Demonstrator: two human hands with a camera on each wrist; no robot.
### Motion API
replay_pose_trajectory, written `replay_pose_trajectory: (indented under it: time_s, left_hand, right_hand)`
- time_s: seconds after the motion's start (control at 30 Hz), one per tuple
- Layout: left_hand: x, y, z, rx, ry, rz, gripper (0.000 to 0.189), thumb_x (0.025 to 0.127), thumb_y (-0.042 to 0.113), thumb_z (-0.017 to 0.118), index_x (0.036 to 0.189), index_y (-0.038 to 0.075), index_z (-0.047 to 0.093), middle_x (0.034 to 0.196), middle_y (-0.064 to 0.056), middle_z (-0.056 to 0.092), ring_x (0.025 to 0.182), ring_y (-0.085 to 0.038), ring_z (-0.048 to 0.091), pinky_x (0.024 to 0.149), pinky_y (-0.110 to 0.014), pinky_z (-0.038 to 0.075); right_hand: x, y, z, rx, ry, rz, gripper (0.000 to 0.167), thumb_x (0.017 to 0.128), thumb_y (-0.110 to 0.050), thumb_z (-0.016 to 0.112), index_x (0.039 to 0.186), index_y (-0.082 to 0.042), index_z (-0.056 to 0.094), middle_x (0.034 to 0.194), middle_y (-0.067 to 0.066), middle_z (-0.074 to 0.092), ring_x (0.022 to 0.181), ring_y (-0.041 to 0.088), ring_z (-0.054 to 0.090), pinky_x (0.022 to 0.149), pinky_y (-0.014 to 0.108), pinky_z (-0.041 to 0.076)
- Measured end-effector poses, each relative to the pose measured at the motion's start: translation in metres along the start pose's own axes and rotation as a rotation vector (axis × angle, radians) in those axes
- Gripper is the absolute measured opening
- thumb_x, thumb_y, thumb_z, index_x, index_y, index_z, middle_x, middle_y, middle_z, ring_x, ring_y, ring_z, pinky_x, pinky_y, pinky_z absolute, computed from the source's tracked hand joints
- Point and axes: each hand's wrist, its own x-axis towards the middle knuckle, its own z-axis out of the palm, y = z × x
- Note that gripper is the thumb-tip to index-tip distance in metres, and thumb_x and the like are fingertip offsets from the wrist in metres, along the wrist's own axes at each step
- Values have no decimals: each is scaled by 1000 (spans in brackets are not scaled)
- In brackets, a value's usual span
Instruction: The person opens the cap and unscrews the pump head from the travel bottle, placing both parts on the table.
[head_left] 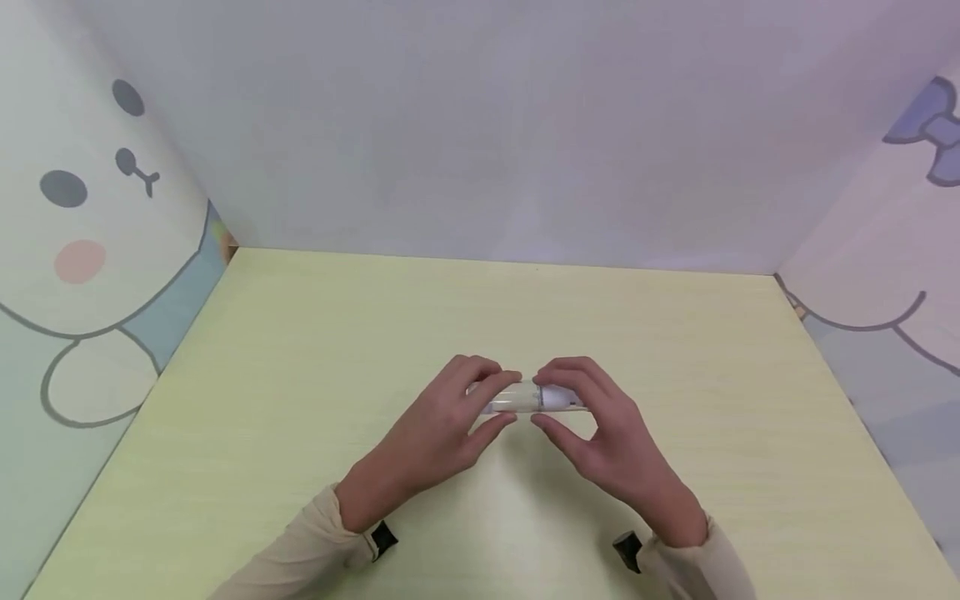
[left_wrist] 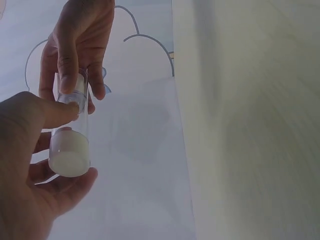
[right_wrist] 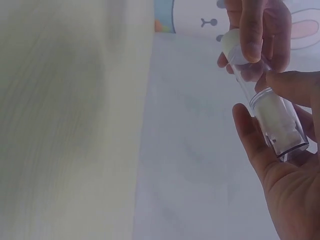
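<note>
Holding clear tube [head_left: 519, 398] above pale yellow table [head_left: 360, 321] | gripping white end [left_wrist: 69, 156], toward table's left edge, with curled left hand [head_left: 444, 423] | gripping other end [right_wrist: 278, 120], toward table's right edge, with curled right hand [head_left: 618, 437]

Pale yellow tabletop [head_left: 375, 317], plain grey-lilac back wall [head_left: 480, 133], side walls [head_left: 75, 367] with pastel cartoon animals [head_left: 157, 250], soft light

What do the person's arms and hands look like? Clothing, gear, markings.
Left hand and right hand are bare, no gloves. Long beige sleeves, creased, no markings visible. A small black block sits by the left sleeve's end, another by the right's.
</note>
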Motion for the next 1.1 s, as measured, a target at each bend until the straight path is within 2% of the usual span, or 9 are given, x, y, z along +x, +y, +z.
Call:
replay_pose_trajectory:
  time_s: [0.23,0.4,0.57,0.77,0.9,1.0,1.1]
  left_hand:
    - [0,2,-2,80,-13,42,43,97,20,76,135,5,64,122,-7,63,111,-20,61,89,-23,59]
    - [0,4,-3,145,0,57,44,96,20,76,137,7,64,118,-6,64,106,-20,61,86,-22,57]
    - [-1,4,-4,146,16,50,42,95,20,78,134,8,67,114,-5,63,96,-20,58,79,-20,54]
    - [-1,4,-4,133,29,33,42,94,21,80,132,9,68,112,-5,63,94,-20,56,75,-20,53]
    - [0,6,-2,94,42,20,43,93,23,80,132,8,68,112,-6,64,94,-20,57,74,-21,53]
    - [0,7,-1,54,54,-2,44,93,23,80,132,6,68,113,-6,65,95,-19,58,75,-21,54]
    - [1,8,0,16,71,-24,45,93,23,80,132,5,67,114,-6,66,97,-18,59,76,-22,55]
  right_hand:
    - [0,0,4,-25,20,26,55,76,7,86,125,-6,66,121,2,66,106,12,64,94,11,52]
    - [0,0,5,-18,39,50,56,75,7,87,125,-8,66,118,0,67,102,10,64,89,11,55]
    - [0,-1,7,-2,66,66,57,74,7,89,124,-9,68,111,-1,66,97,8,65,87,12,56]
    - [1,-3,8,4,78,99,54,74,6,90,121,-10,69,109,-1,67,94,7,65,82,12,56]
    - [0,-3,6,118,66,185,55,77,9,87,125,-8,65,114,2,65,95,8,64,80,15,59]
    - [-1,-2,7,287,85,289,61,81,15,81,134,-2,57,122,9,60,101,10,63,84,18,60]
    - [-2,-2,11,482,147,404,65,86,17,74,144,0,47,128,9,58,110,11,62,96,20,59]
